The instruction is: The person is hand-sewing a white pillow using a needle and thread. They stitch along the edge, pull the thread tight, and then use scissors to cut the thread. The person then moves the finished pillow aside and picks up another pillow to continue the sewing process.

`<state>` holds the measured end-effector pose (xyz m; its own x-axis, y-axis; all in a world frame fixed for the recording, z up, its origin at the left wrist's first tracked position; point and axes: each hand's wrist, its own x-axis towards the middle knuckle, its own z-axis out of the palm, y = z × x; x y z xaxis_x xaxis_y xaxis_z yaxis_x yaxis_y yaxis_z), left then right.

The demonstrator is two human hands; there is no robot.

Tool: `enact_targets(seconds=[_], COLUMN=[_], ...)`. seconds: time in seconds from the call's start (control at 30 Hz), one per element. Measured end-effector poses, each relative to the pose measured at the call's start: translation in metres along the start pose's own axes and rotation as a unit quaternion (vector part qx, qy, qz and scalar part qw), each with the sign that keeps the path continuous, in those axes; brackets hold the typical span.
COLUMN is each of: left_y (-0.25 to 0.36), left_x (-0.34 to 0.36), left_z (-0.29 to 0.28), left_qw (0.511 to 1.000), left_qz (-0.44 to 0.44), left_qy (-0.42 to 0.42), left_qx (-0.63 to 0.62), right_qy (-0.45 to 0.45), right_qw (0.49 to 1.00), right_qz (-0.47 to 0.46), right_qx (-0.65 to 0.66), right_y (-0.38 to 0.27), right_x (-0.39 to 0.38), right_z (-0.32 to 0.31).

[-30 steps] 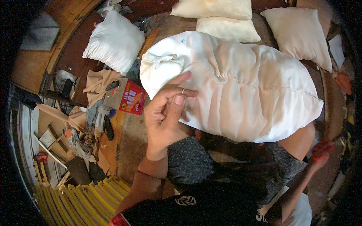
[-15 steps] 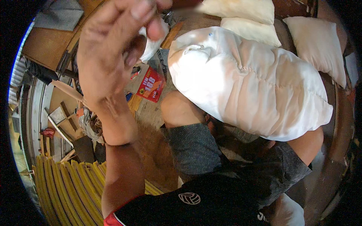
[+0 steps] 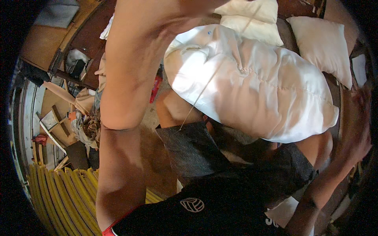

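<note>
A big white satiny cushion (image 3: 252, 86) lies across my knees, with a gathered seam running along it. A thin thread (image 3: 202, 92) stretches slantwise over its left part and down to my dark shorts. My left hand (image 3: 185, 13) is raised at the top edge, beyond the cushion's upper left end. Its fingers are blurred and cut off, so what they hold does not show. At the far right edge, my right hand (image 3: 360, 126) is smeared by motion and apart from the cushion. Its fingers cannot be made out.
Two cream pillows (image 3: 252, 29) lie stacked behind the cushion, and another pillow (image 3: 321, 47) is at the far right. Yellow slats (image 3: 59, 192) fill the lower left. Wooden frames (image 3: 55, 126) and cloth scraps (image 3: 84, 128) clutter the left side.
My left hand has moved up and right, to the top edge. My right arm has come into view on the right. The thread now shows across the cushion, which sits slightly further left.
</note>
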<state>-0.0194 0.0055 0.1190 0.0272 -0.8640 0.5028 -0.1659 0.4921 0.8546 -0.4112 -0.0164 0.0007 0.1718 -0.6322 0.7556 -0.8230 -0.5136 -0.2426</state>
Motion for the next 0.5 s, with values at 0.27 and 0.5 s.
enact_targets(seconds=[0.27, 0.5], left_y=[-0.064, -0.101], left_x=[-0.004, -0.025], left_z=[-0.009, -0.013], left_qw=[0.992, 0.968], left_qz=[-0.045, -0.08], left_qy=[0.049, 0.066], left_qx=[-0.11, -0.228], right_qy=[-0.316, -0.292], right_qw=[0.613, 0.751], right_qz=[0.157, 0.057], right_qx=[0.707, 0.589], right_y=[-0.178, -0.135], right_x=[0.057, 0.037], right_z=[0.085, 0.084])
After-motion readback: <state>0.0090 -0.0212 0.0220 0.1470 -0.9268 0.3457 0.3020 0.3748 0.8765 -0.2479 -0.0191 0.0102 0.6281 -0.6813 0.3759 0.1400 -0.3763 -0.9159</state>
